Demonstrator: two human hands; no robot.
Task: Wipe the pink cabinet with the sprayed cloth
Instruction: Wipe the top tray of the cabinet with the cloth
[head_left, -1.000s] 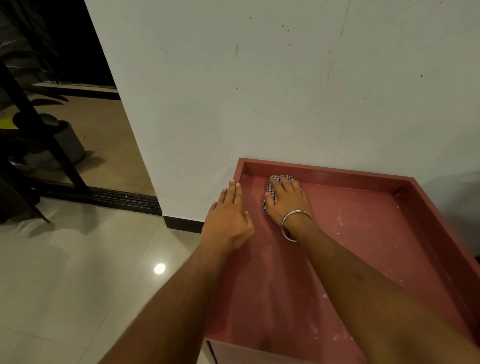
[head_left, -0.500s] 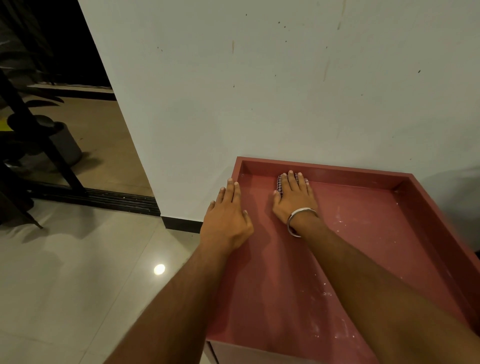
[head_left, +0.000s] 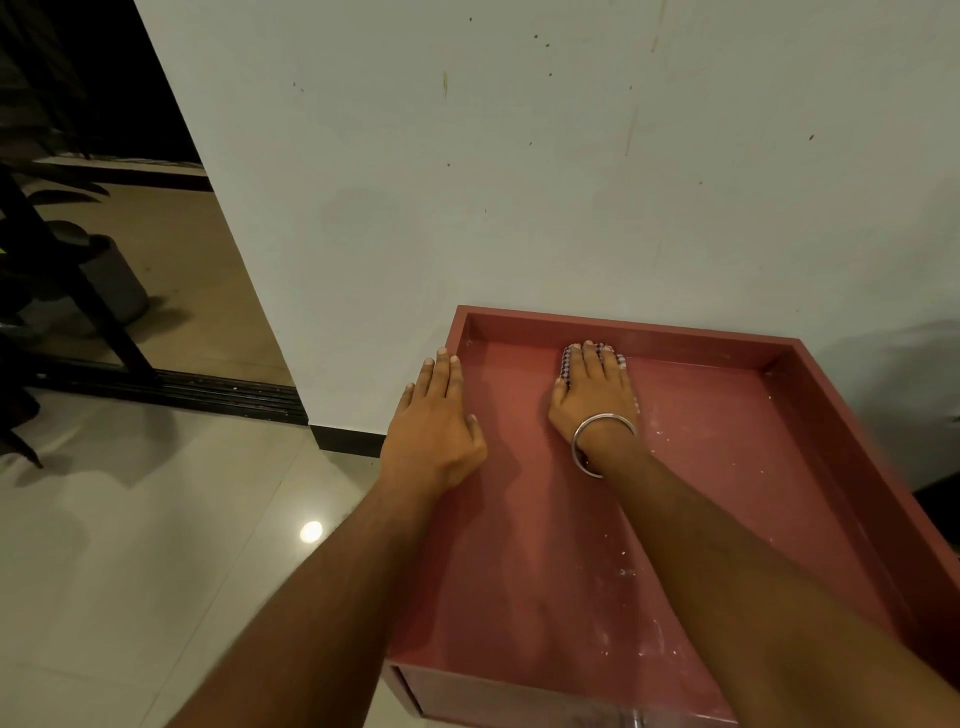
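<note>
The pink cabinet (head_left: 727, 447) stands against the white wall, its recessed top ringed by a raised rim. My right hand (head_left: 595, 397), with a metal bangle on the wrist, lies flat on a checked cloth (head_left: 567, 364) and presses it onto the top close to the back rim. Most of the cloth is hidden under the palm and fingers. My left hand (head_left: 434, 426) rests flat on the cabinet's left rim, fingers together, holding nothing. White specks dot the right and near parts of the top.
The white wall (head_left: 571, 182) rises directly behind the cabinet. Glossy floor tiles (head_left: 130, 545) spread to the left. A dark sliding-door track (head_left: 171, 392), a black frame and a potted plant (head_left: 62, 270) stand at far left.
My right hand has slid the cloth to the right along the back rim of the top. My left hand has stayed on the left rim.
</note>
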